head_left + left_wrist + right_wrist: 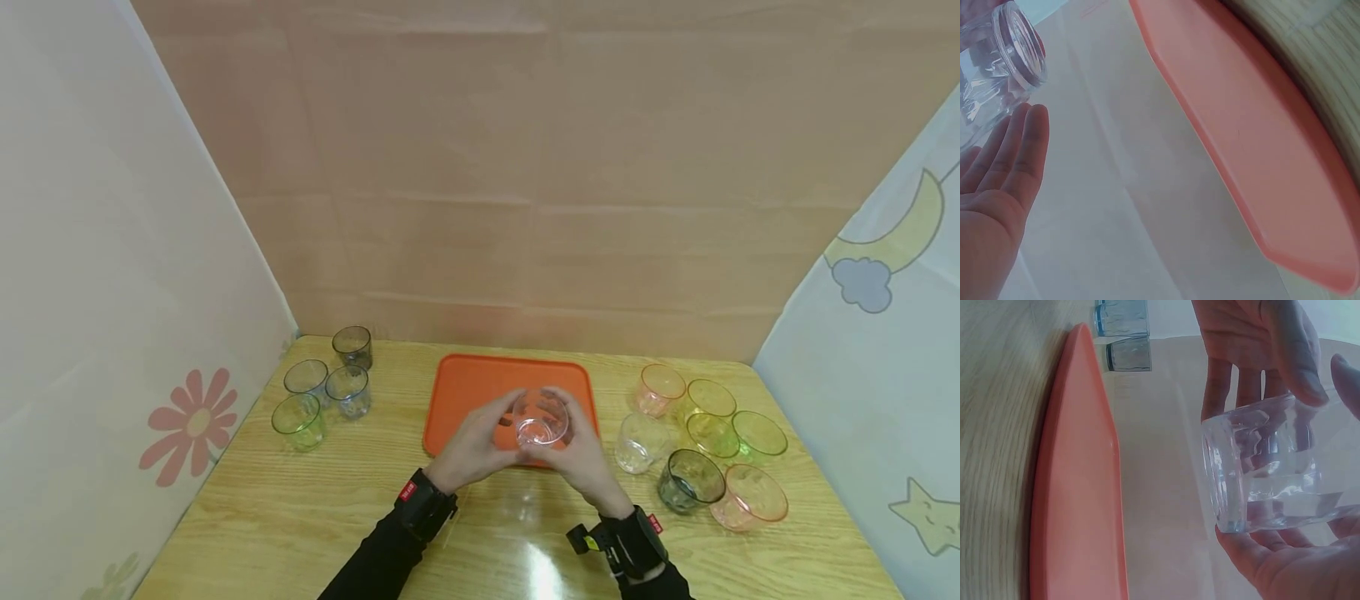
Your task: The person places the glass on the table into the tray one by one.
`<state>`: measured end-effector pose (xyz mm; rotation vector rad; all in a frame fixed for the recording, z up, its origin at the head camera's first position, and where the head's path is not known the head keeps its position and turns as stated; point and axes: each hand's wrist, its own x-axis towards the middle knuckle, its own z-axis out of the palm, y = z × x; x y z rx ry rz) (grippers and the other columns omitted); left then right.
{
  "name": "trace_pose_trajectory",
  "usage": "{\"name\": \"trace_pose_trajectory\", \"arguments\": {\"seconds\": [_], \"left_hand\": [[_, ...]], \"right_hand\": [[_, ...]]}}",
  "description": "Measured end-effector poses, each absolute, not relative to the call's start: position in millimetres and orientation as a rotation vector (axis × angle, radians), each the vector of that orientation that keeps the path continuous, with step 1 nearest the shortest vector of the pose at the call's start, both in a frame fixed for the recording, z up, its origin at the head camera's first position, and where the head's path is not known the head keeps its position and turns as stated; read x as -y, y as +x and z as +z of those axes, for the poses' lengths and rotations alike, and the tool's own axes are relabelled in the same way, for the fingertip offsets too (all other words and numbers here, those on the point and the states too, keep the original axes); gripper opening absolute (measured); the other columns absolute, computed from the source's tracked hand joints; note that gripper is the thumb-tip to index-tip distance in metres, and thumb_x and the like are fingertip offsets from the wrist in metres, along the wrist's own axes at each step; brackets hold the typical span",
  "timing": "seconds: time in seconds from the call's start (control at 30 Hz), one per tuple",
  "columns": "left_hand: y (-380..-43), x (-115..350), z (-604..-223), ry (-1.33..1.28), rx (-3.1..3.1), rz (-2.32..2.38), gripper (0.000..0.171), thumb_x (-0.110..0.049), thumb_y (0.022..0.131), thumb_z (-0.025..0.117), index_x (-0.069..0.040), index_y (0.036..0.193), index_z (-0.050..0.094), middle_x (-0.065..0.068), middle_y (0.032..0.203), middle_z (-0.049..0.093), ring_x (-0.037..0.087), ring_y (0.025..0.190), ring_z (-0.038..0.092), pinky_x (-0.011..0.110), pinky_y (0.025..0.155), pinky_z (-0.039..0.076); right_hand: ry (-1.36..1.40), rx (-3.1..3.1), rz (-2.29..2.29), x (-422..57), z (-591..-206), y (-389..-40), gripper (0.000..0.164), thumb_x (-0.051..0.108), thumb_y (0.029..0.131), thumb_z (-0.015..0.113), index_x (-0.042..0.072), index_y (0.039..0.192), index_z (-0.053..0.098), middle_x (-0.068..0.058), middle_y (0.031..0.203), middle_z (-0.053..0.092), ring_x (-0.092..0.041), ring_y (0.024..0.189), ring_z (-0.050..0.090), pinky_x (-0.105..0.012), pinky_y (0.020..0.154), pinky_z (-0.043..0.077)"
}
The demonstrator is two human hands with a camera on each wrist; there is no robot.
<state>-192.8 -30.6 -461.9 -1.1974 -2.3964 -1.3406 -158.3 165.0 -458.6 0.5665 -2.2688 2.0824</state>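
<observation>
Clear glass (540, 420) upright, raised, overlapping the orange tray (480, 377) in head view. Grip: left hand (477, 443) at eight o'clock, right hand (582, 458) at four, both holding its sides. Tabletop (360, 517): four tumblers (348, 392) toward nine, seven cups (712, 437) toward three.

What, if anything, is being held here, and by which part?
A clear glass, held by its outer side wall, between the left hand and the right hand on opposite sides.
</observation>
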Motion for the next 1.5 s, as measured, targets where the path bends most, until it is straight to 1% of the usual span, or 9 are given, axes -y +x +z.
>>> {"name": "trace_pose_trajectory", "arguments": {"seconds": [0.13, 0.27, 0.47, 0.7, 0.93, 1.1, 1.33, 1.43, 1.5], "left_hand": [[-194, 29, -463, -1.206, 2.376, -1.388, 0.078, -0.019, 0.082, 0.080, -0.013, 0.147, 0.038, 0.008, 0.133, 0.059, 0.024, 0.119, 0.060, 0.029, 0.092, 0.054], [-193, 29, -464, -1.183, 2.387, -1.412, 0.080, -0.016, 0.080, 0.082, -0.014, 0.147, 0.038, 0.006, 0.134, 0.059, 0.020, 0.120, 0.060, 0.028, 0.093, 0.054], [-193, 29, -467, -1.167, 2.391, -1.425, 0.081, -0.019, 0.079, 0.083, -0.013, 0.145, 0.037, 0.007, 0.134, 0.058, 0.020, 0.120, 0.060, 0.031, 0.094, 0.054], [-192, 29, -470, -1.150, 2.425, -1.404, 0.076, -0.026, 0.080, 0.082, -0.011, 0.140, 0.038, 0.012, 0.127, 0.062, 0.024, 0.115, 0.063, 0.028, 0.092, 0.055], [-191, 32, -473, -1.129, 2.466, -1.482, 0.077, -0.030, 0.079, 0.082, -0.013, 0.140, 0.038, 0.014, 0.129, 0.060, 0.027, 0.116, 0.062, 0.029, 0.092, 0.054], [-192, 34, -474, -1.141, 2.469, -1.483, 0.077, -0.030, 0.080, 0.082, -0.012, 0.141, 0.038, 0.013, 0.130, 0.059, 0.027, 0.117, 0.061, 0.029, 0.093, 0.054], [-197, 39, -473, -1.078, 2.494, -1.457, 0.073, -0.031, 0.080, 0.081, -0.012, 0.138, 0.041, 0.009, 0.125, 0.062, 0.023, 0.114, 0.063, 0.029, 0.092, 0.054], [-200, 42, -473, -1.043, 2.489, -1.476, 0.071, -0.031, 0.081, 0.081, -0.011, 0.137, 0.041, 0.012, 0.124, 0.063, 0.025, 0.113, 0.063, 0.032, 0.092, 0.055], [-202, 44, -474, -1.025, 2.489, -1.484, 0.071, -0.033, 0.081, 0.081, -0.013, 0.137, 0.041, 0.012, 0.124, 0.063, 0.025, 0.114, 0.063, 0.032, 0.092, 0.055]], "right_hand": [[0.544, 2.288, 2.063, -162, -459, -160, 0.083, 0.000, 0.079, 0.078, 0.008, 0.147, 0.032, -0.023, 0.149, 0.038, -0.047, 0.138, 0.034, -0.062, 0.108, 0.036], [0.555, 2.297, 2.030, -161, -459, -160, 0.084, 0.001, 0.078, 0.080, 0.007, 0.147, 0.033, -0.020, 0.148, 0.041, -0.048, 0.136, 0.037, -0.053, 0.107, 0.043], [0.593, 2.312, 1.997, -161, -458, -159, 0.084, 0.002, 0.078, 0.079, 0.007, 0.148, 0.032, -0.018, 0.147, 0.044, -0.037, 0.136, 0.041, -0.043, 0.108, 0.044], [0.625, 2.367, 1.956, -163, -462, -159, 0.086, 0.008, 0.084, 0.076, 0.014, 0.153, 0.027, -0.017, 0.150, 0.041, -0.040, 0.139, 0.037, -0.059, 0.111, 0.035], [0.560, 2.469, 1.861, -163, -464, -158, 0.086, 0.018, 0.079, 0.082, 0.013, 0.149, 0.034, -0.015, 0.148, 0.044, -0.039, 0.136, 0.043, -0.052, 0.108, 0.041], [0.560, 2.474, 1.897, -163, -465, -157, 0.085, 0.019, 0.079, 0.082, 0.015, 0.150, 0.034, -0.015, 0.149, 0.043, -0.038, 0.138, 0.041, -0.055, 0.110, 0.038], [0.638, 2.477, 1.903, -173, -467, -162, 0.080, 0.017, 0.086, 0.076, 0.009, 0.152, 0.031, -0.022, 0.152, 0.038, -0.043, 0.142, 0.033, -0.062, 0.111, 0.031], [0.646, 2.449, 1.853, -183, -484, -169, 0.068, 0.020, 0.092, 0.068, 0.008, 0.151, 0.035, -0.023, 0.151, 0.040, -0.043, 0.140, 0.035, -0.059, 0.108, 0.038], [0.635, 2.456, 1.786, -192, -504, -177, 0.058, 0.023, 0.098, 0.060, 0.014, 0.150, 0.038, -0.015, 0.151, 0.043, -0.034, 0.141, 0.038, -0.050, 0.107, 0.044]]}}
